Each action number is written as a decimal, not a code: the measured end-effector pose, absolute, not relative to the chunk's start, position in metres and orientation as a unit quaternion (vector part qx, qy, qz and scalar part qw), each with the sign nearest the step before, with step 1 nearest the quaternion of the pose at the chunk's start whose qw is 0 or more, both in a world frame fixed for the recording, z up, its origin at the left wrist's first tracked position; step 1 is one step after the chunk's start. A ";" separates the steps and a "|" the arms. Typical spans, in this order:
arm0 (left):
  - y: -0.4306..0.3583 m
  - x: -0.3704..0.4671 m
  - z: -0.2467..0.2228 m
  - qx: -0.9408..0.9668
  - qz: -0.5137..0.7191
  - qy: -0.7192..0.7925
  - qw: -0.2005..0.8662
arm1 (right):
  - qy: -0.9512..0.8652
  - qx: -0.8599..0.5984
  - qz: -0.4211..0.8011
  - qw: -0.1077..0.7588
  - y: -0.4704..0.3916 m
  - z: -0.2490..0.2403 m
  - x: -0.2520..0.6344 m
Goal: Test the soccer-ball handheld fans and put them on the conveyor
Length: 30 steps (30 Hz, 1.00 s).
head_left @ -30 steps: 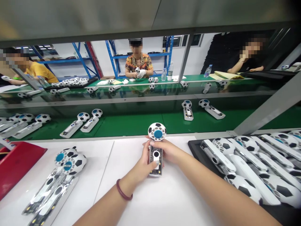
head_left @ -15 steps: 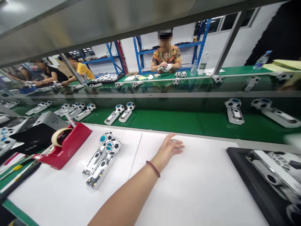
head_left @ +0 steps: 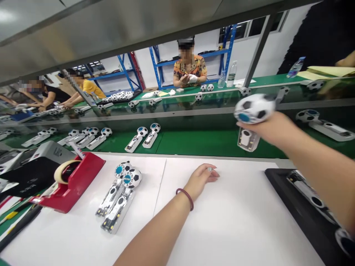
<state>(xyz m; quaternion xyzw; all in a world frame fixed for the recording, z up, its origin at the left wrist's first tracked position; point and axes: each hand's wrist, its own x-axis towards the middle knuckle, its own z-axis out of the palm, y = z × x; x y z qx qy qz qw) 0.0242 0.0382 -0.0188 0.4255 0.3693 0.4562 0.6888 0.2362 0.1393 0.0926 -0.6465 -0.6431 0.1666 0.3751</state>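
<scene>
My right hand (head_left: 270, 127) is closed around a white device with a football-patterned head (head_left: 256, 107), over the green belt at the right. Its head is tilted up and blurred, with the body hanging below. My left hand (head_left: 202, 176) lies on the white work surface (head_left: 235, 210) near its far edge, holding nothing, its fingers loosely bent and slightly apart. To the left of it, two similar devices (head_left: 118, 203) lie side by side, football heads pointing away from me.
A red tape dispenser (head_left: 72, 184) and a grey-black box (head_left: 36, 162) stand left. A black tray (head_left: 294, 218) at the right holds devices, partly hidden by my right arm. More devices (head_left: 151, 136) lie along the green belt (head_left: 194, 144). A person (head_left: 190, 70) sits opposite.
My right hand has come in from the right edge and grips a device over the belt, where one lay before. My left hand stays in place, fingers more bent. The view has shifted slightly.
</scene>
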 end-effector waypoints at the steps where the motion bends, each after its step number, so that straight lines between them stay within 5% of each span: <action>1: 0.039 0.024 -0.020 0.434 0.452 0.372 0.685 | -0.644 -0.661 0.165 0.348 0.148 0.089 0.237; 8: 0.034 0.028 -0.019 0.555 0.427 0.424 0.575 | -0.635 -0.721 0.163 0.225 0.184 0.049 0.236; 13: 0.057 0.013 -0.008 0.657 0.415 0.539 0.326 | -0.727 -0.636 0.150 0.209 0.136 0.017 0.193; 20: 0.150 -0.082 0.015 0.570 0.283 0.770 0.031 | -0.770 -0.571 0.141 0.247 0.069 -0.027 0.148; 30: 0.183 -0.167 0.021 0.527 0.042 0.846 0.065 | -0.728 -0.540 0.181 0.382 0.077 -0.031 0.159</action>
